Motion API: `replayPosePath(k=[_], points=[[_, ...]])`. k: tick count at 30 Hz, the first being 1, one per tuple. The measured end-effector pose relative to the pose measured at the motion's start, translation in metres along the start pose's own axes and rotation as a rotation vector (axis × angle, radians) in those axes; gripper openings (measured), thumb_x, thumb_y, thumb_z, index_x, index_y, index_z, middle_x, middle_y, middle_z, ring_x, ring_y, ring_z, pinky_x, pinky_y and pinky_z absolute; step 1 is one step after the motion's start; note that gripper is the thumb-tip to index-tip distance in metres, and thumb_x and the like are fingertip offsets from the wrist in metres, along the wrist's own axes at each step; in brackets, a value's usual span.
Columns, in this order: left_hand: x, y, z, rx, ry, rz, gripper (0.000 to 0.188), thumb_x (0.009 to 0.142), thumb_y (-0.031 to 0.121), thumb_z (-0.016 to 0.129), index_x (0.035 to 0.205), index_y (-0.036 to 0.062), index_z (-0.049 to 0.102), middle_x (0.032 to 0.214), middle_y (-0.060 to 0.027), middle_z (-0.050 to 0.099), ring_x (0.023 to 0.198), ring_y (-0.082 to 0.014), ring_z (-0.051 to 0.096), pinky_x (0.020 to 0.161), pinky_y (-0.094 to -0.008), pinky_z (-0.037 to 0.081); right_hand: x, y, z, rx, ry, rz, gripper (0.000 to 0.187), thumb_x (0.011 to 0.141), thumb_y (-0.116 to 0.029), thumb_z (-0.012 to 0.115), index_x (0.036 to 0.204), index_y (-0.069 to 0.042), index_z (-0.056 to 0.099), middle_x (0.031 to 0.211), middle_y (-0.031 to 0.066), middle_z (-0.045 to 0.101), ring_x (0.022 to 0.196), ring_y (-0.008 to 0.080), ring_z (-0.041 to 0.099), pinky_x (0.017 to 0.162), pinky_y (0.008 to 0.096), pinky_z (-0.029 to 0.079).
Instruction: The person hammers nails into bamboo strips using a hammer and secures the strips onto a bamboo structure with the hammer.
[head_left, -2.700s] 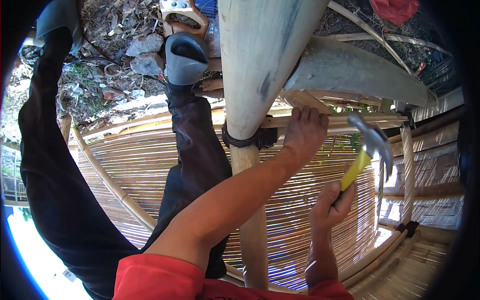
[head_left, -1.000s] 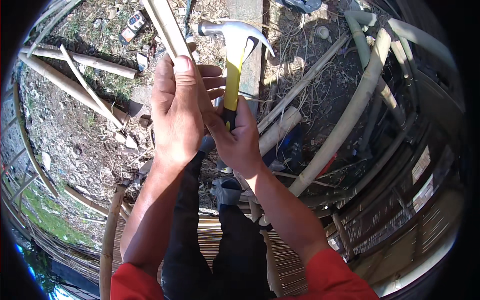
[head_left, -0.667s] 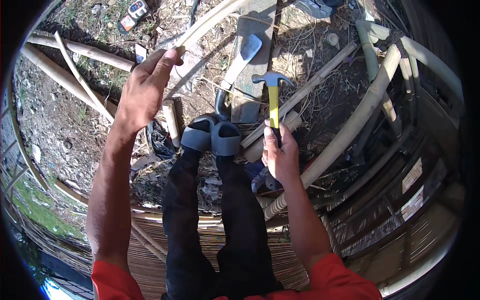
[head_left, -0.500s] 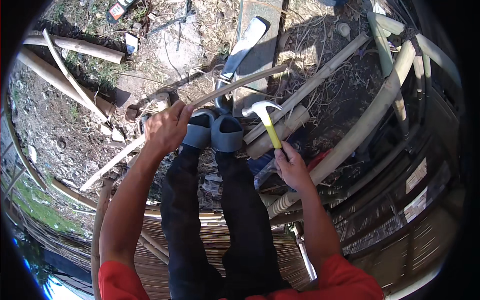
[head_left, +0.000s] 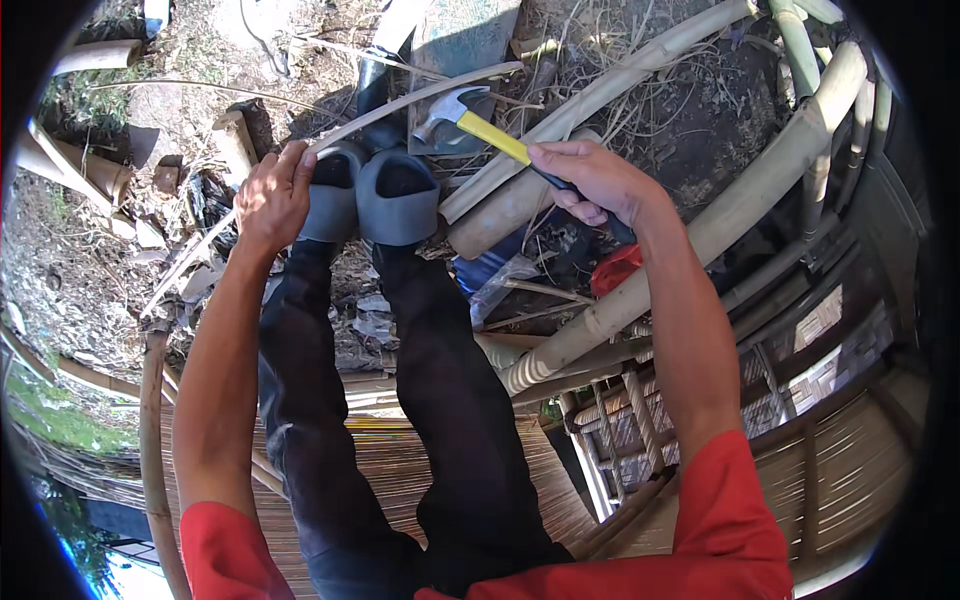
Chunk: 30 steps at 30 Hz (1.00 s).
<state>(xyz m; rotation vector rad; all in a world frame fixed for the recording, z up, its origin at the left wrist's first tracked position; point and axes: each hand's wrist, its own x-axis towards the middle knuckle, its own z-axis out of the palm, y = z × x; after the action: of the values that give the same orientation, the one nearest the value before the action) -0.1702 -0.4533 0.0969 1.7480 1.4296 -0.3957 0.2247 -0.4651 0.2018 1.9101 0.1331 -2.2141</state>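
Observation:
My left hand (head_left: 272, 198) is closed round a long, thin bamboo strip (head_left: 425, 95), which slants from lower left to upper right just beyond my feet. In my right hand (head_left: 598, 182) is a claw hammer (head_left: 492, 134) with a yellow and black handle, gripped partway along it. Its metal head points up and left, close to the strip's far half; whether they touch I cannot tell. Beyond my grey slip-on shoes (head_left: 398, 205) lies a broad-bladed knife (head_left: 373, 85) with a dark handle, partly behind the strip.
A wooden board (head_left: 460, 45) lies ahead, beside the knife. Thick bamboo poles (head_left: 690, 255) run along my right, with a split length (head_left: 610, 90) nearer the middle. A blue item (head_left: 490, 265) and a red one (head_left: 615, 268) lie below them. Bamboo pieces (head_left: 235, 145) and chips litter the left ground.
The view has shifted, so the ground and shoes sit higher and further left. My right hand has turned, swinging the hammer from nearly upright to slanting left. My left hand still grips the strip.

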Motion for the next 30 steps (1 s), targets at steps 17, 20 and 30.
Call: replayPosePath(k=[17, 20, 30], points=[[0.007, -0.009, 0.020, -0.060, 0.069, 0.028, 0.038, 0.109, 0.041, 0.046, 0.130, 0.0164, 0.065, 0.105, -0.0191, 0.066, 0.104, -0.0404, 0.061, 0.094, -0.0518, 0.046, -0.011, -0.009, -0.001, -0.097, 0.148, -0.056, 0.051, 0.105, -0.043, 0.061, 0.145, -0.010, 0.060, 0.063, -0.0031, 0.048, 0.044, 0.0055, 0.038, 0.038, 0.0247, 0.029], [0.008, -0.009, 0.023, -0.014, 0.085, 0.033, 0.038, 0.109, 0.041, 0.046, 0.131, 0.0172, 0.065, 0.104, -0.0187, 0.065, 0.103, -0.0400, 0.060, 0.093, -0.0512, 0.047, -0.008, -0.012, -0.007, -0.167, 0.156, -0.062, 0.053, 0.105, -0.043, 0.061, 0.146, -0.010, 0.059, 0.063, -0.0035, 0.047, 0.044, 0.0055, 0.039, 0.038, 0.0246, 0.029], [0.011, -0.017, 0.015, -0.119, -0.050, 0.012, 0.042, 0.110, 0.045, 0.043, 0.132, 0.0152, 0.063, 0.104, -0.0201, 0.068, 0.104, -0.0434, 0.063, 0.090, -0.0525, 0.048, -0.004, 0.002, 0.003, 0.021, 0.151, 0.018, 0.040, 0.107, -0.041, 0.058, 0.127, -0.008, 0.068, 0.062, -0.0045, 0.045, 0.045, 0.0061, 0.036, 0.039, 0.0247, 0.029]])
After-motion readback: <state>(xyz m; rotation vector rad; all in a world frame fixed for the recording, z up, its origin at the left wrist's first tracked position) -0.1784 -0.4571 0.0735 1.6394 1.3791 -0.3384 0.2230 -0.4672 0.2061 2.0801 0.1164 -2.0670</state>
